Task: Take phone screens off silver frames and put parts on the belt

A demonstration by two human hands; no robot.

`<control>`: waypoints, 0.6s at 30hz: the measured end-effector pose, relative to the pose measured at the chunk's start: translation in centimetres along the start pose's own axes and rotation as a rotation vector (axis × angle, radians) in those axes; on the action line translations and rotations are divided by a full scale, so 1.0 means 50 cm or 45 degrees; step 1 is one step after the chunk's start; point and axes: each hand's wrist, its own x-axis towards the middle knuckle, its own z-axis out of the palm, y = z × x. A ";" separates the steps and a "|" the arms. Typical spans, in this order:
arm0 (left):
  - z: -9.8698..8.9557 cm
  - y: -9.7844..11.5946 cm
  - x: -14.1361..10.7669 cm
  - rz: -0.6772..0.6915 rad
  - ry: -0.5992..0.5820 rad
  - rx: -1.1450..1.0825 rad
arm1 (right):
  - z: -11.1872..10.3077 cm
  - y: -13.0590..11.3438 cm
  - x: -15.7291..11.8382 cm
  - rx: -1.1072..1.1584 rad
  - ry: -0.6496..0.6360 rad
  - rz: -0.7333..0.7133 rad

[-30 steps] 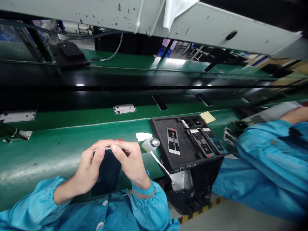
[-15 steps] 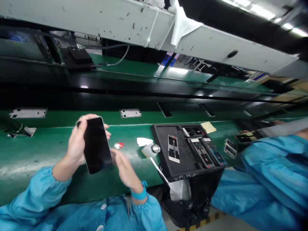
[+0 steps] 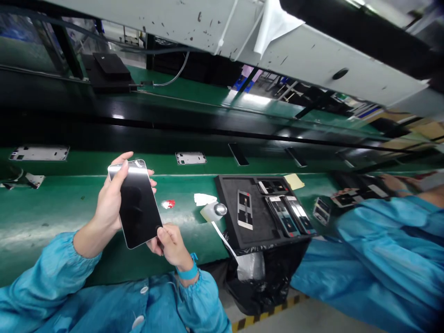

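Observation:
A phone-sized panel (image 3: 138, 206) with a dark glossy face and a thin light rim is tilted above the green bench. My left hand (image 3: 113, 199) grips it from the left, thumb on its upper left edge and fingertips showing past the right edge. At its lower right corner my right hand (image 3: 171, 243) pinches the edge, thumb on the face. Small red and white pieces (image 3: 168, 204) lie on the bench right of the panel.
A black foam tray (image 3: 225, 203) holding several phone parts stands to the right, beside a white bottle (image 3: 214, 211). Phone frames (image 3: 191, 158) and dark panels lie along the far strip. A person in blue works at the right.
My right hand has closed in on the panel's lower right corner and now pinches it. The panel has tilted, with a bright reflection at its top. The view has shifted slightly.

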 end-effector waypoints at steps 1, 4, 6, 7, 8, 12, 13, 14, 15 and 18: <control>0.001 0.000 0.000 0.006 0.004 -0.013 | 0.004 0.000 0.001 0.005 0.003 -0.001; 0.004 -0.001 -0.003 0.070 0.002 -0.040 | 0.016 -0.009 0.014 0.008 -0.023 -0.008; 0.005 -0.002 -0.003 0.147 -0.008 -0.063 | 0.021 -0.019 0.024 0.007 -0.075 -0.007; 0.005 -0.002 -0.003 0.181 -0.004 -0.073 | 0.023 -0.023 0.028 0.008 -0.094 -0.007; 0.004 -0.002 -0.002 0.197 0.004 -0.077 | 0.025 -0.026 0.031 0.009 -0.107 -0.009; 0.002 0.001 0.003 0.290 0.066 -0.023 | 0.029 -0.017 0.043 0.081 -0.189 0.016; 0.004 0.002 0.004 0.338 0.068 -0.013 | 0.032 -0.013 0.047 0.136 -0.224 0.021; 0.007 0.004 0.005 0.386 0.068 -0.017 | 0.034 -0.010 0.051 0.198 -0.262 0.019; 0.011 0.006 0.007 0.419 0.074 -0.037 | 0.037 -0.009 0.055 0.257 -0.294 0.007; 0.026 0.007 0.015 0.424 0.134 -0.139 | 0.042 -0.020 0.067 0.353 -0.335 -0.038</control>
